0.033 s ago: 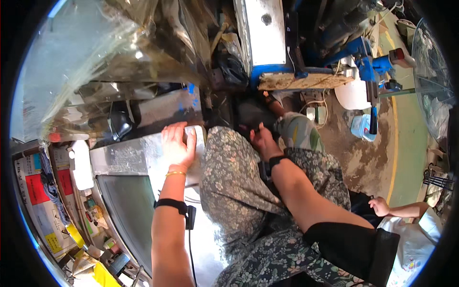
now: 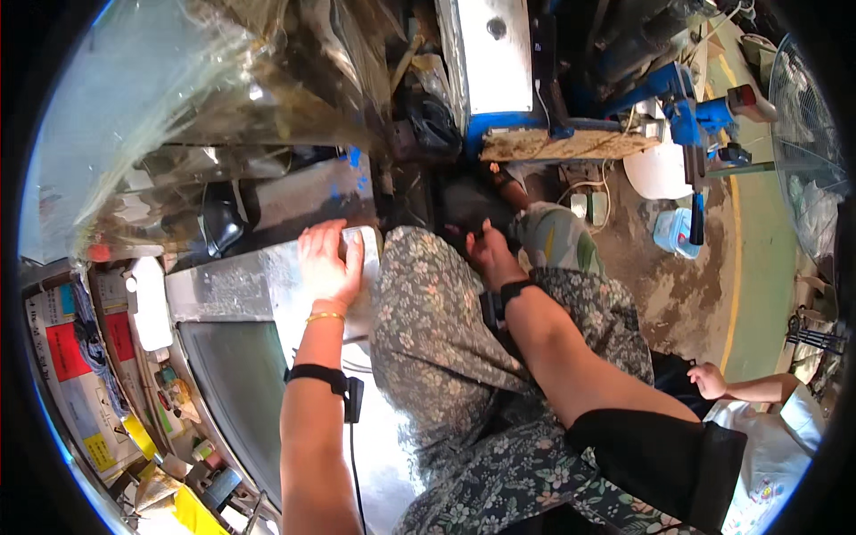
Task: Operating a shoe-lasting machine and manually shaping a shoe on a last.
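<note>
My left hand (image 2: 328,263) lies on the corner of a shiny metal surface (image 2: 281,276), fingers stretched out and thumb apart, holding nothing. Between my knees, covered by a dark floral garment (image 2: 441,330), my right hand (image 2: 493,252) reaches down toward a dark recess (image 2: 459,209). Its fingers are curled, and shadow hides whatever may be in them. Each wrist or forearm wears a black strap with a small device.
Crumpled clear plastic sheeting (image 2: 259,89) hangs at the upper left. A blue-edged machine part with a worn wooden board (image 2: 562,145) stands ahead. On the floor sits a light-blue tub (image 2: 675,234). Another person's hand (image 2: 709,382) shows at right, near a fan (image 2: 802,134).
The whole view has shifted very slightly. My left hand stays flat on the metal, and my right hand stays by the dark recess with its fingers curled.
</note>
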`<state>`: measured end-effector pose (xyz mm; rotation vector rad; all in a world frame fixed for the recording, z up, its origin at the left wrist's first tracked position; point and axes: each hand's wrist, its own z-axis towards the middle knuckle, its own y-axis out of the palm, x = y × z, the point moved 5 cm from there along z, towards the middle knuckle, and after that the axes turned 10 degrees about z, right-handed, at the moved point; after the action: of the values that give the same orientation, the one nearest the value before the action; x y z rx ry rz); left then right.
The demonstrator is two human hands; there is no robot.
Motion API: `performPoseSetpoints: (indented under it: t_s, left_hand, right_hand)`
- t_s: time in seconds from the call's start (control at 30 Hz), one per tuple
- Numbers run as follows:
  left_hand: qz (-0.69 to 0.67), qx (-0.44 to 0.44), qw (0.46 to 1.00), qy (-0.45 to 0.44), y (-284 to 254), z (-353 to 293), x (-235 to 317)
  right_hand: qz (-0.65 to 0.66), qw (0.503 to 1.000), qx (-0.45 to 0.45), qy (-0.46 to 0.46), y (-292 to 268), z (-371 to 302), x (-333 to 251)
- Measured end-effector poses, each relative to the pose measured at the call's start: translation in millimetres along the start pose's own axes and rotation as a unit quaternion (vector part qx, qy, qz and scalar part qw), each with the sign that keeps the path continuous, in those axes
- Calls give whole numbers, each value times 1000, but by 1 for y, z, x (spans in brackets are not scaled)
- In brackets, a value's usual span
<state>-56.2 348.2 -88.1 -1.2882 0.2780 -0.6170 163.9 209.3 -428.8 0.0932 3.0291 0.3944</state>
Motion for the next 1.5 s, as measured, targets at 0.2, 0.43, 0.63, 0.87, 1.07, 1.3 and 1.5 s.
performPoseSetpoints:
  t_s: [0.2,0.43,0.63,0.87,1.07,1.3,1.5]
  left_hand:
    - [3,-2,1000,-11,2,0,-4]
    - [10,13,1000,-10,-2,0,-3]
    - [6,13,1000,-9,-3,-1,-3]
    - [6,3,1000,-19,-4,0,-3]
    - [0,24,1000,-2,1,-10,-9]
    - [85,49,995,17,-47,-5,27]
    - [-304,77,943,-117,-146,-150,92]
  right_hand:
    - [15,999,33,-9,9,16,-7]
    - [-457,857,50,-233,-73,29,-9]
    - [-544,781,52,-303,-58,-3,25]
    - [-655,717,-94,-220,5,-65,34]
    - [-688,632,-203,-294,51,-159,14]
    - [-610,659,-294,-327,6,-306,7]
    - [-721,329,-432,-430,-35,-418,16]
